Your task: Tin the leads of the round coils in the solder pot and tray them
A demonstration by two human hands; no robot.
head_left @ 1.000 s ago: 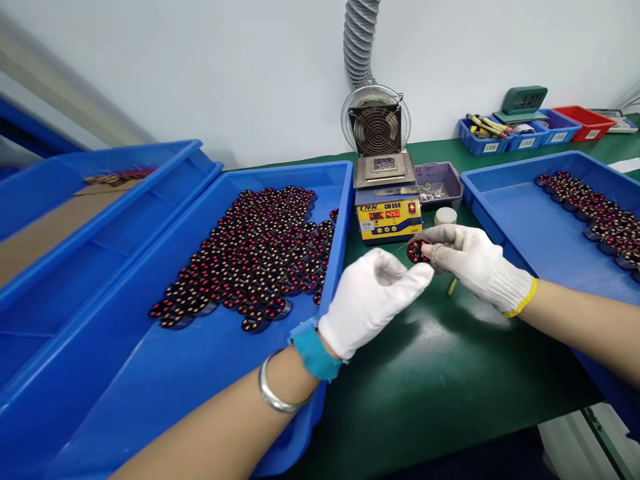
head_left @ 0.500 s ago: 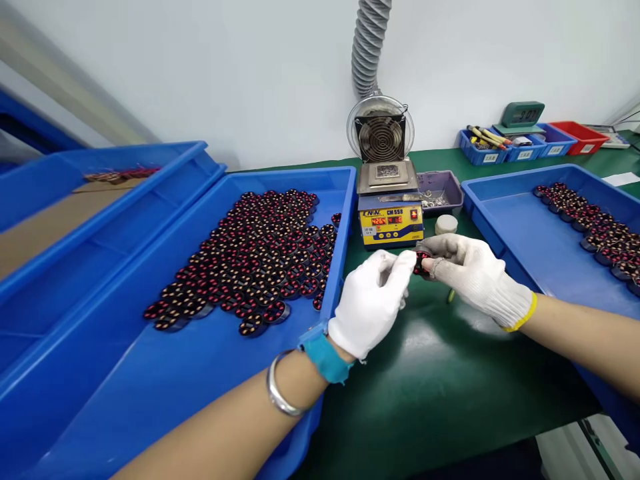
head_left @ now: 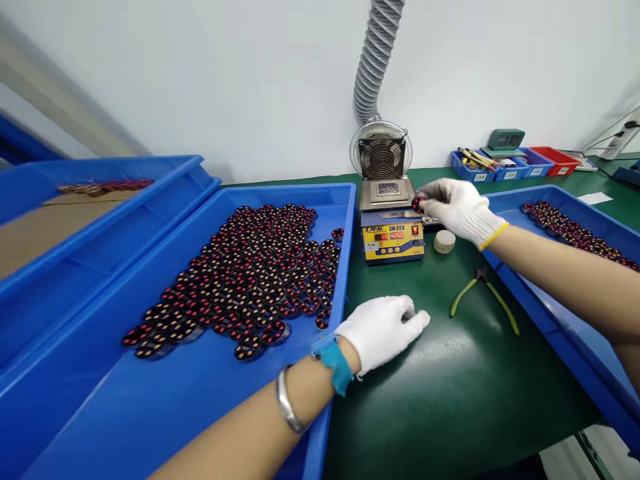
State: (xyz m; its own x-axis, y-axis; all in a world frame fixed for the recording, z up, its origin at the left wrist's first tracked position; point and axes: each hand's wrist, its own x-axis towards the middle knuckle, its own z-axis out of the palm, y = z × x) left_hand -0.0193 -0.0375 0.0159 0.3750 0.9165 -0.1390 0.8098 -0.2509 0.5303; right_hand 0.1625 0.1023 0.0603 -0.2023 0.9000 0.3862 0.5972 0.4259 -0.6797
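My right hand (head_left: pixel 453 210), in a white glove with a yellow cuff, pinches a small round black part with red segments (head_left: pixel 419 203) between thumb and fingers. It is raised beside the hot plate top of a yellow-and-blue solder pot (head_left: pixel 393 241). Its fingertips are darkened. My left hand (head_left: pixel 385 330), also white-gloved, is low over the green table by the tray's right rim. Its thumb is stretched out apart from the bent fingers, and nothing shows in it. Green-handled cutters (head_left: pixel 484 287) lie spread on the table to its right.
A large blue tray (head_left: pixel 345 267) on the left holds many similar round parts (head_left: pixel 260 267). Another blue tray (head_left: pixel 505 197) with such parts stands right. A round pale tin (head_left: pixel 445 242) sits beside the solder pot. Behind are a fan with hose (head_left: pixel 377 67) and small bins (head_left: pixel 555 160).
My hands have parted. The right hand has carried the round part up and away toward the solder pot; the left has dropped toward the table. The cutters are now uncovered.
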